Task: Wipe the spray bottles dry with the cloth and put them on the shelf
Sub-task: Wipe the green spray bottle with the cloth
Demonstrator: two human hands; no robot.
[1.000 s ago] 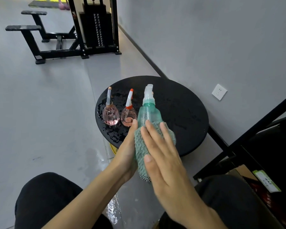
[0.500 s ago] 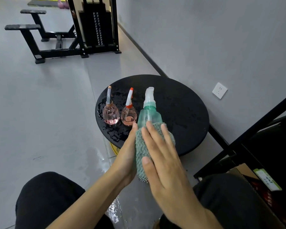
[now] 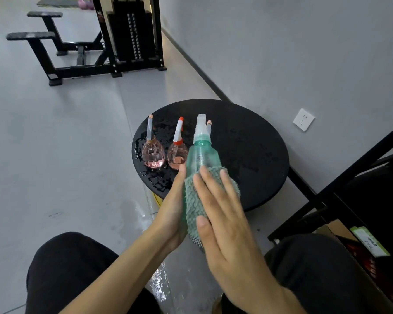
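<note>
Green spray bottle (image 3: 202, 158) up off the round black surface (image 3: 259, 155), pressed between both palms just in front of its near rim, nozzle pointing up and away. Teal chenille cloth (image 3: 192, 200) wrapped round the lower body, so only the shoulder, neck and white trigger head show bare.

Handling guess: thin translucent plastic, probably light, a bit squashy if squeezed hard. Wet too, going by the droplets all over the surface, so slippery anywhere the cloth isn't. Best place to hold looks like the fat belly through the cloth, since the fuzzy pile should bite well. Neck under the trigger head also decent for carrying to the shelf, but wouldn't trust bare wet plastic.

Left hand (image 3: 171, 214) flat along the left side of the bottle, fingers together and pointing forward, thumb tip up near the shoulder. Right hand (image 3: 222, 223) laid over the cloth on the near-right side, fingers straight and slightly fanned, thumb tucked low against the cloth. So not a closed grip on either side, more a flat sandwich between open palms, good for rolling the bottle dry.

Two small pink spray bottles (image 3: 152, 152) upright on the wet left part of the surface, side by side, looking untouched. A third nozzle tip peeking out behind the green bottle's head, can't tell more. Black shelf frame (image 3: 349, 177) off to the right.
</note>
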